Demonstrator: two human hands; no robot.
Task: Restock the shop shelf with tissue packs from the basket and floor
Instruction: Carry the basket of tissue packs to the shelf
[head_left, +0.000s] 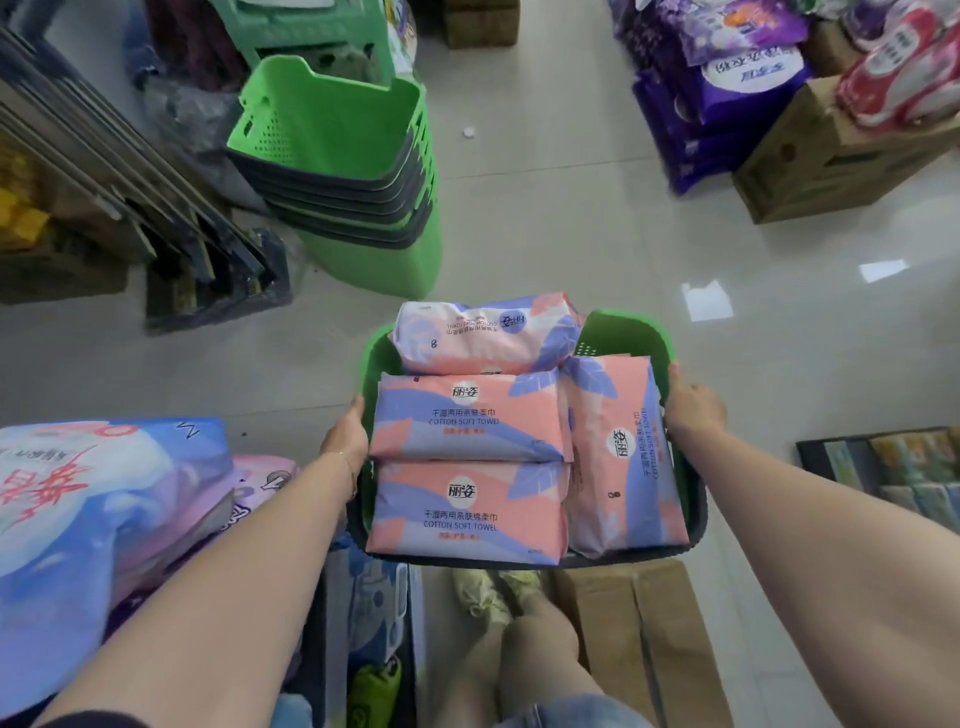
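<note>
I hold a green basket (631, 332) with a dark rim in front of me, above the floor. My left hand (347, 441) grips its left side and my right hand (693, 408) grips its right side. Several pink and lilac tissue packs fill it: one at the near left (465, 514), one above that (467, 418), one at the far end (483, 335) and one lying lengthwise on the right (621, 457). The fingers of both hands are hidden behind the basket walls.
A stack of empty green baskets (343, 171) stands on the tiled floor ahead left. Large blue and pink packs (88, 525) lie at my left. Cardboard boxes (826, 161) with purple and red packs are at the far right. A flat box (644, 623) lies by my feet.
</note>
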